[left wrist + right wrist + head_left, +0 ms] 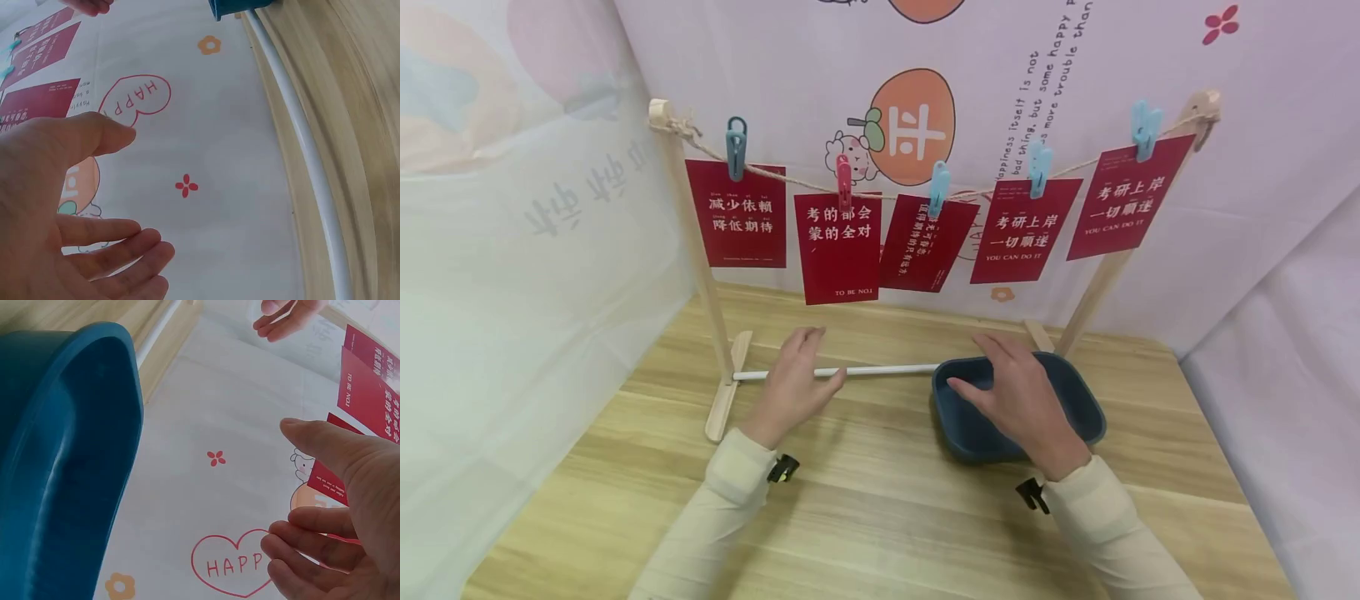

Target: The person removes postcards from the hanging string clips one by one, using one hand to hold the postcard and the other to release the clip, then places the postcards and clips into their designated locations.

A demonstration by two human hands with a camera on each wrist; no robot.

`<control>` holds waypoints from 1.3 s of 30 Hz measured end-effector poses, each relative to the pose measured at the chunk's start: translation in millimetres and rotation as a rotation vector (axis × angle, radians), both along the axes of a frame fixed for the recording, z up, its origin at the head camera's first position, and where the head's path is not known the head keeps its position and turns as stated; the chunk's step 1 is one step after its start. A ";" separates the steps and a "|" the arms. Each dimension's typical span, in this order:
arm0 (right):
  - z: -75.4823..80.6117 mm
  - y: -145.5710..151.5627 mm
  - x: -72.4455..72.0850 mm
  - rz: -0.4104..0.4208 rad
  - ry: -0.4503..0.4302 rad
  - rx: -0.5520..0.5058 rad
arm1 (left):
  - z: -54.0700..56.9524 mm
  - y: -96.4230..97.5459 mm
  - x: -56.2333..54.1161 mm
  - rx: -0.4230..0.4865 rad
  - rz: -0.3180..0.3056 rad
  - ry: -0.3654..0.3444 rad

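Observation:
My left hand (793, 387), fingers spread and holding nothing, hovers by the white rod (891, 369) at the stand's base. My right hand (1022, 400) is also relaxed, thumb apart from the fingers, over a dark blue plastic basin (951, 417). Above both hands, several red cards with white lettering hang from a twine line (786, 177). A dark teal clothespin (736, 150) holds the leftmost card (745, 242), and a red clothespin (844, 183) the one beside it (841, 267). Light blue clothespins grip the others, including a tilted middle card (917, 254). In the right wrist view, the basin (94, 356) fills the left side.
Wooden posts (706, 283) (1097, 292) carry the twine at both ends, the left one on a flat wooden foot (721, 417). A wood-grain table (865, 517) lies beneath. Behind hangs a white printed cloth (775, 75). Each wrist wears a small black strap mount (784, 468).

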State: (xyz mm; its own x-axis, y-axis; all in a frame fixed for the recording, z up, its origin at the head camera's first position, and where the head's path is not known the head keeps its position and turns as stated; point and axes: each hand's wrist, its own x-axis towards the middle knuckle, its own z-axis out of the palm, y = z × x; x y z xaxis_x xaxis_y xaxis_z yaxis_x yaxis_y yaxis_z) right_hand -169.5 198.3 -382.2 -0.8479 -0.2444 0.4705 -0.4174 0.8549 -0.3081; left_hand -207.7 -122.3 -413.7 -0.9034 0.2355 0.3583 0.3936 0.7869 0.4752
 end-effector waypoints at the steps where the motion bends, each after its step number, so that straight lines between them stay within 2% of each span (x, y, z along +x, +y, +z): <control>1: 0.1 0.1 -0.5 0.005 0.004 -0.006 | 0.2 -1.3 -0.5 0.014 0.004 0.003; 4: 0.6 0.1 -2.3 0.017 0.004 -0.029 | 3.6 -5.4 -1.0 0.060 0.019 -0.009; 10: 2.4 -0.4 -4.1 0.025 -0.007 -0.070 | 11.7 -14.0 -0.2 0.178 0.053 -0.084; 14: 5.2 -2.4 -5.6 0.035 -0.011 -0.093 | 15.8 -19.6 -1.2 0.278 0.076 -0.065; 18: 8.7 -4.9 -6.6 0.037 -0.037 -0.119 | 18.2 -24.3 -4.6 0.420 0.094 -0.037; 24: 14.0 -8.4 -6.3 0.037 -0.051 -0.150 | 20.1 -30.0 -11.3 0.685 0.084 -0.098; 27: 16.7 -11.1 -7.0 0.050 -0.057 -0.165 | 21.4 -32.1 -13.3 0.818 0.084 -0.107; 32: 21.8 -14.5 -8.0 0.057 -0.075 -0.183 | 25.7 -33.0 -16.0 0.970 0.108 -0.065; 39: 29.0 -17.9 -8.6 0.054 -0.106 -0.199 | 36.2 -31.5 -23.4 1.159 0.129 0.036</control>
